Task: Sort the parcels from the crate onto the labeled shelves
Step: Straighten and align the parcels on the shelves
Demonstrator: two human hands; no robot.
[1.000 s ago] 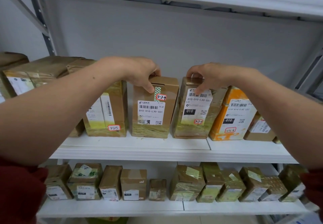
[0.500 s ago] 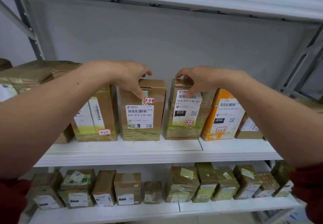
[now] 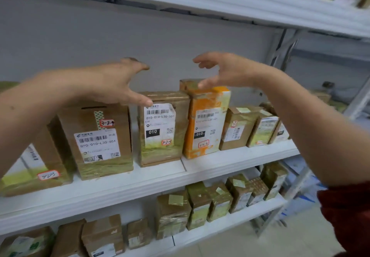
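Two brown cardboard parcels stand upright side by side on the middle shelf: one marked 3-2-4 and one marked 3-2-5. My left hand hovers just above the 3-2-4 parcel with fingers spread, holding nothing. My right hand is lifted clear above the 3-2-5 parcel and the orange parcel, fingers loosely curved and empty. Neither hand touches a parcel. The crate is out of view.
More taped parcels line the middle shelf to the right, and a larger box stands at the left. A row of small parcels fills the lower shelf. The upper shelf edge runs overhead. A metal upright stands at right.
Both hands have let go of the two parcels' tops and lifted away with fingers spread. The view has swung left and tilted, so the shelf now slopes.
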